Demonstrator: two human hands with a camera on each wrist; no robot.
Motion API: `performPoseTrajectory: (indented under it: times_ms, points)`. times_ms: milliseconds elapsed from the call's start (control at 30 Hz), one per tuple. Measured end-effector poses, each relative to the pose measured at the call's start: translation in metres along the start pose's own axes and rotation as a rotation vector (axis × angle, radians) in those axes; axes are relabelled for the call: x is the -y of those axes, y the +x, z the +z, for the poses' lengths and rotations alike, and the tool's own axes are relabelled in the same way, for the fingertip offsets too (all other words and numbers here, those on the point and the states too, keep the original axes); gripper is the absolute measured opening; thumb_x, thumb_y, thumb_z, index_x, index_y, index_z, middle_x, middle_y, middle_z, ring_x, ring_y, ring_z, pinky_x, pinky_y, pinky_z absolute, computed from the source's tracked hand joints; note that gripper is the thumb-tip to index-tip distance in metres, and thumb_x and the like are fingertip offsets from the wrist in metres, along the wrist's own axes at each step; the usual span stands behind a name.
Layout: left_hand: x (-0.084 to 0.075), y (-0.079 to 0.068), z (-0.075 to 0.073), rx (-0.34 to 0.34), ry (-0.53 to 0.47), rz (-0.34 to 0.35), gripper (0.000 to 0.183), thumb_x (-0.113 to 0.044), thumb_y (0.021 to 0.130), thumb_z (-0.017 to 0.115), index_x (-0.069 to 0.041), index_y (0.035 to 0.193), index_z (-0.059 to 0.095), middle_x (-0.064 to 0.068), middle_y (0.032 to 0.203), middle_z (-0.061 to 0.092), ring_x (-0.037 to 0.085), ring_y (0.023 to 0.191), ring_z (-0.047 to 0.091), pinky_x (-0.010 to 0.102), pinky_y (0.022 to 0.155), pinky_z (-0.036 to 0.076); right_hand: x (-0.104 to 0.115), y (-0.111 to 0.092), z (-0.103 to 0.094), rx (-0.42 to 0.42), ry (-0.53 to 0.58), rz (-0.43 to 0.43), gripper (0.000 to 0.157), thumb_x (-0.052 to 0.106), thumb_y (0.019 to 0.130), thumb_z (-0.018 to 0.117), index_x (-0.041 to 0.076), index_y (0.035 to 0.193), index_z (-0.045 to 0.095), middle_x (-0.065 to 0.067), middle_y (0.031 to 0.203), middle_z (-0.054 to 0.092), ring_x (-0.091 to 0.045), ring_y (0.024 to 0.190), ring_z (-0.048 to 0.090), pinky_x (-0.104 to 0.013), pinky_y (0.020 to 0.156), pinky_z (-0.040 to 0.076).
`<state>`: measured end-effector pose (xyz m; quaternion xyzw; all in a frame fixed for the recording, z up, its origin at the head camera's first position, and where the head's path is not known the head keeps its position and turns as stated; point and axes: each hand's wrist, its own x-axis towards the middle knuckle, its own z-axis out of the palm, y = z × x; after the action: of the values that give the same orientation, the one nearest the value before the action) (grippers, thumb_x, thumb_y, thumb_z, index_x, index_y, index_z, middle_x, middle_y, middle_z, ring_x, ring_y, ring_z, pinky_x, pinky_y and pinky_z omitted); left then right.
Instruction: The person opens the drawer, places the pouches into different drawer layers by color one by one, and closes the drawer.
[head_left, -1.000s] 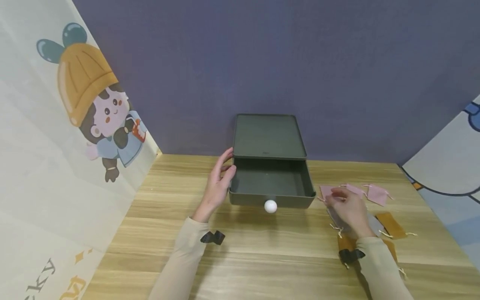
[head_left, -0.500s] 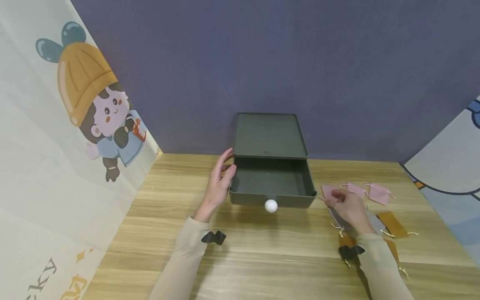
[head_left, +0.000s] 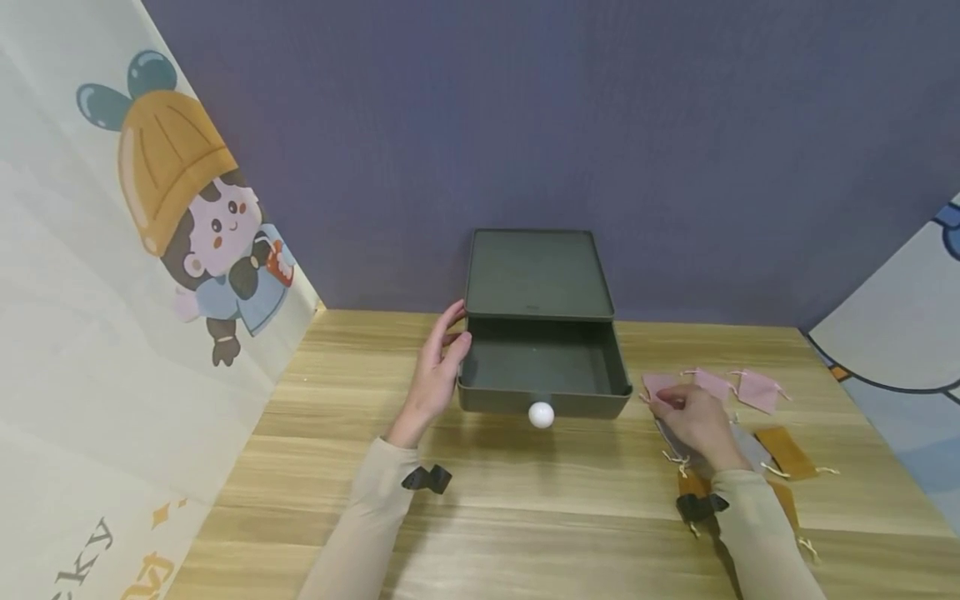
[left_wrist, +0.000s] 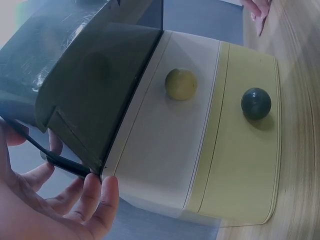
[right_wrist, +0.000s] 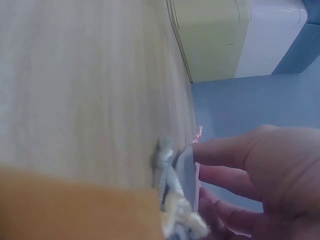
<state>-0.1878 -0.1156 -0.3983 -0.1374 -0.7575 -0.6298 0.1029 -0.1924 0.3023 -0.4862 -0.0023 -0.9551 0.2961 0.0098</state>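
Observation:
My left hand [head_left: 431, 371] rests against the left side of a drawer unit [head_left: 538, 273], its fingers spread along the side and corner. The dark green top drawer [head_left: 495, 402] is pulled out, with a white knob [head_left: 542, 415] on its front. To the right, my right hand [head_left: 697, 421] is lowered over small drawstring pouches. Its thumb and fingers pinch the upper edge of a grey pouch [right_wrist: 187, 170], just in front of a pink pouch [head_left: 660, 383]. The hand hides much of the grey pouch.
Two more pink pouches [head_left: 757, 391] lie behind the right hand. Another grey pouch [head_left: 752, 447] and several orange pouches [head_left: 786, 452] lie beside and below it. Under the open drawer are a white drawer [left_wrist: 165, 145] and a yellow-green drawer [left_wrist: 240, 165], each with a round knob.
Both hands keep nearly the same places. The right thumb and fingers have shifted slightly at the grey pouch's edge. The drawer unit and other pouches have not moved.

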Motion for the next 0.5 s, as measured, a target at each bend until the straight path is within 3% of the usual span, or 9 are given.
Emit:
performPoseTrajectory:
  times_ms: [167,500]
  points:
    - [0.0003,-0.0011,-0.0002,-0.005,-0.001,-0.008,0.056,-0.027,0.112,0.047,-0.017,0.166,0.037,0.013,0.165,0.044,0.039,0.135,0.055,0.036,0.09,0.05,0.0001,0.0009,0.0008,0.005,-0.005,-0.003,0.036,0.027,0.102,0.071,-0.005,0.117,0.077,-0.03,0.117,0.075,-0.047,0.104,0.072,-0.059,0.087,0.06]
    - [0.001,-0.0001,-0.0002,0.005,-0.006,-0.005,0.056,-0.027,0.112,0.047,-0.017,0.166,0.037,0.014,0.166,0.043,0.04,0.137,0.054,0.053,0.105,0.05,-0.0016,0.0002,-0.0022,-0.034,-0.031,-0.024,0.027,0.025,0.1,0.073,0.001,0.108,0.082,-0.021,0.106,0.08,-0.038,0.094,0.075,-0.048,0.077,0.06]
